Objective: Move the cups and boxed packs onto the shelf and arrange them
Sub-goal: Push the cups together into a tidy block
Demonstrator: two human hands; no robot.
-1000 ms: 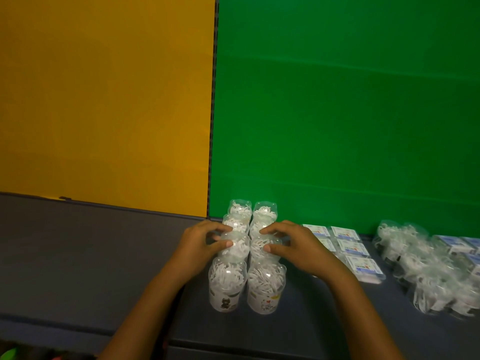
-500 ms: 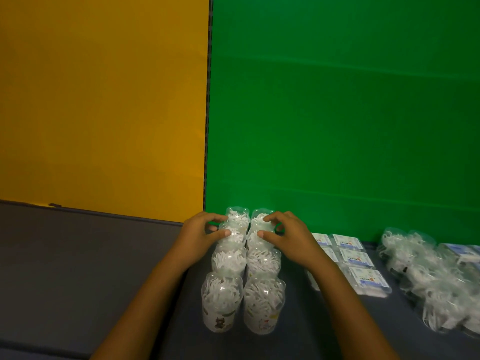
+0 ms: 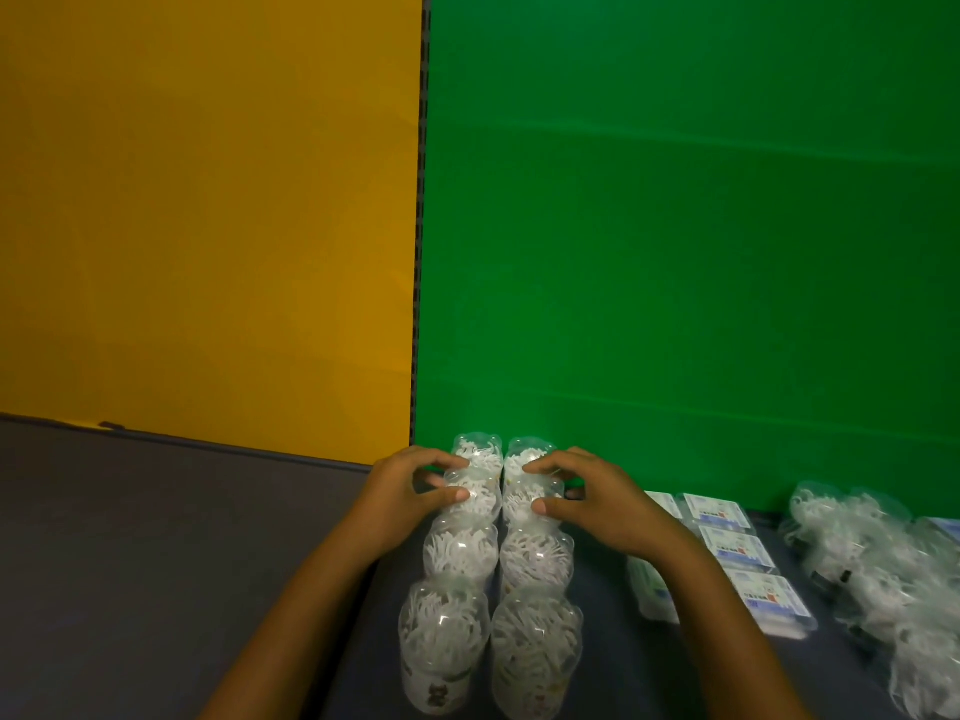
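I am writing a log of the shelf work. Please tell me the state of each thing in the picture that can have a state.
Left hand: grips a rear cup of the left column.
Right hand: grips a rear cup of the right column.
Arranged cups: upright, lidded, filled with white pieces, two columns of four.
Boxed packs: lying flat in rows, closed.
Loose cups: heaped unsorted at the right.

Two-colour backdrop behind the dark surface

A yellow-orange panel [image 3: 208, 210] fills the left of the back wall and a green panel [image 3: 685, 226] the right; a dark perforated strip [image 3: 420, 226] runs upright along the seam where the two meet
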